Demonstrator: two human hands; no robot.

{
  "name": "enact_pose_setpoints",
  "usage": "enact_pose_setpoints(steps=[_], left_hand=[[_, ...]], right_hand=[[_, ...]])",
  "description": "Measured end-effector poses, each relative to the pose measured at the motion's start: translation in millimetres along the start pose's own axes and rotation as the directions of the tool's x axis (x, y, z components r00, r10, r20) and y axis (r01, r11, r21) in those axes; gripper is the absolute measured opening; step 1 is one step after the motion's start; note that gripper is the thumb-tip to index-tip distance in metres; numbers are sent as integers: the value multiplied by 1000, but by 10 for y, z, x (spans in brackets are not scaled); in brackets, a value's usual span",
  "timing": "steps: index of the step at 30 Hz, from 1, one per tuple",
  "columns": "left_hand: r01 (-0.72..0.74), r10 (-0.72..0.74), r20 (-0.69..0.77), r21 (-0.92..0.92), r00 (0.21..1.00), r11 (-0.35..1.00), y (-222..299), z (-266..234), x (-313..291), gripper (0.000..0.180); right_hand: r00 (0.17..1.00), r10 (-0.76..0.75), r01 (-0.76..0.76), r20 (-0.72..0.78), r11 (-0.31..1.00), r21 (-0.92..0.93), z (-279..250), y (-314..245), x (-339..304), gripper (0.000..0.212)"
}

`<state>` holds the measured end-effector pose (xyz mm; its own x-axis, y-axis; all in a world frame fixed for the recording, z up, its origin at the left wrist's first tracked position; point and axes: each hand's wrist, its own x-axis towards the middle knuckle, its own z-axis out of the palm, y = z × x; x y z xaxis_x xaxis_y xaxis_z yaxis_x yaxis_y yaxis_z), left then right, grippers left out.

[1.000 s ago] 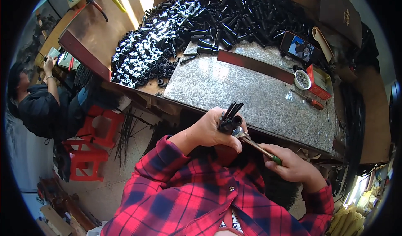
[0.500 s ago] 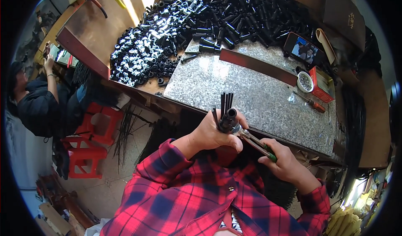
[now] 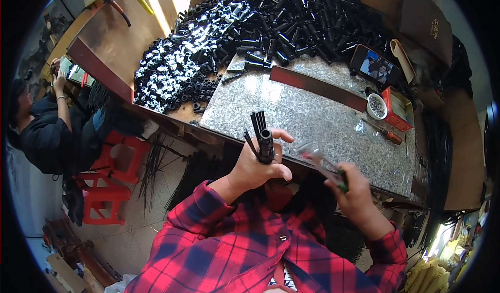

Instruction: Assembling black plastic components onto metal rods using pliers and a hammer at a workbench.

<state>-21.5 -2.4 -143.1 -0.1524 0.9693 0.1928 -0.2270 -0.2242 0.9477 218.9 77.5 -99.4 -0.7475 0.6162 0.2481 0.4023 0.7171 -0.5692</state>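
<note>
A black hollow tube [image 3: 266, 146] stands upright in my left hand [image 3: 245, 170], its open end facing up. Several thin black rods [image 3: 257, 122] stick up beside it from the same grip, while the thumb and forefinger stand apart from the tube. To the right, my right hand [image 3: 355, 191] is closed round the green handles of a pair of pliers [image 3: 324, 164]. The pliers' head is smeared by motion and apart from the tube. Both hands are over the near edge of a speckled stone slab [image 3: 307, 118].
A large heap of black tubular parts [image 3: 307, 22] covers the back of the bench. On the slab lie a red-brown bar [image 3: 317, 88], a screwdriver [image 3: 388, 134] and a white bowl of small parts [image 3: 376, 106]. A phone [image 3: 376, 65] leans behind. Another person [image 3: 47, 129] works at left.
The pliers have come away from the tube, moving right with my right hand. My left hand has shifted slightly left with the tube and rods, its forefinger now stretched away from the tube.
</note>
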Motion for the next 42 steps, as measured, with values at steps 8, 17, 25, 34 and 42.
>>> enact_pose_setpoints(steps=[8,17,25,34,42], left_hand=[[2,-2,-81,5,997,1000,-52,-89,-51,73],[13,-12,-52,27,999,1000,-108,-75,-118,74],[-27,24,-60,-50,998,998,-107,-36,-112,70],[6,-8,-38,-48,999,999,-126,-16,-81,72],[40,-39,-38,50,999,998,-88,61,-86,80]], right_hand=[[927,279,-314,-250,943,-111,-706,530,521,15],[931,306,-364,-200,716,-596,-822,1314,1043,17],[894,432,-392,-118,627,-673,-699,1306,1264,16],[881,411,-466,-234,671,-577,-725,1331,1216,20],[945,287,-201,-158,889,412,-182,537,889,13]])
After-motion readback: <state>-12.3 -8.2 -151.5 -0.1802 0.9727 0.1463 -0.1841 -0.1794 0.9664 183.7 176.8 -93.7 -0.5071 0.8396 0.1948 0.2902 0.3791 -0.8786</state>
